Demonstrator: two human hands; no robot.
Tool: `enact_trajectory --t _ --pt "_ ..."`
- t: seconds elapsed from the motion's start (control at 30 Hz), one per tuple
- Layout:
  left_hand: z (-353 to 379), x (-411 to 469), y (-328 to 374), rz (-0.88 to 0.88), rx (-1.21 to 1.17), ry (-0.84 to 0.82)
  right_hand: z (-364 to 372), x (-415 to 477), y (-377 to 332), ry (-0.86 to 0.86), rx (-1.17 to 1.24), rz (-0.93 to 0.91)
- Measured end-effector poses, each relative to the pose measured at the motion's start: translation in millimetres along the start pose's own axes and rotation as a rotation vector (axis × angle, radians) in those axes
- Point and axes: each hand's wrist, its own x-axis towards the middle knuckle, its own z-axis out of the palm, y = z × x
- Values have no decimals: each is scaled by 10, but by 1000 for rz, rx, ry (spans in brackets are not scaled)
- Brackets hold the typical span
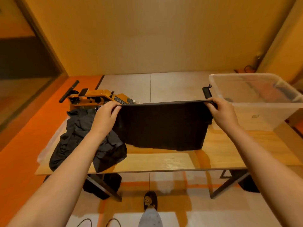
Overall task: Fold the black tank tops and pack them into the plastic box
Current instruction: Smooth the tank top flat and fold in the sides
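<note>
Box (246, 118): clear plastic, right of frame, on the table (164, 161); dark shapes show through its walls, inside or behind I cannot tell.
Top (164, 126): centre, stretched flat, lower edge on the table.
Left hand (106, 115): fingers pinch the top's left corner.
Right hand (221, 113): fingers pinch its right corner.
Pile (85, 141): crumpled black tops, left on the table.

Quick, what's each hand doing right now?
Left hand: pinches the black tank top by its top edge.
Right hand: grips the other top corner.
</note>
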Motion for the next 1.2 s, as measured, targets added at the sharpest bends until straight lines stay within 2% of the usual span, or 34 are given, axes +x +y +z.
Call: enact_trajectory --t 0.1,0.23,0.5,0.73,0.87,1.03,1.2 --pt "-342 185 111 66 -13 70 -326 154 -167 -19 100 -19" --pt "-699 313 242 65 -76 44 -666 245 -383 -79 263 20" --pt "-874 397 216 -97 -135 -201 -802 403 -358 -239 343 105" --pt "-690 719 4 -155 -194 -353 -605 673 -160 -250 317 112" --pt "-618 993 -86 -117 -116 -331 -594 820 -88 -228 344 116" --pt "-538 1123 -68 -131 -119 -245 -647 938 -88 -200 377 96" --pt "-536 988 -3 -151 -186 -247 -653 913 -10 -211 389 131"
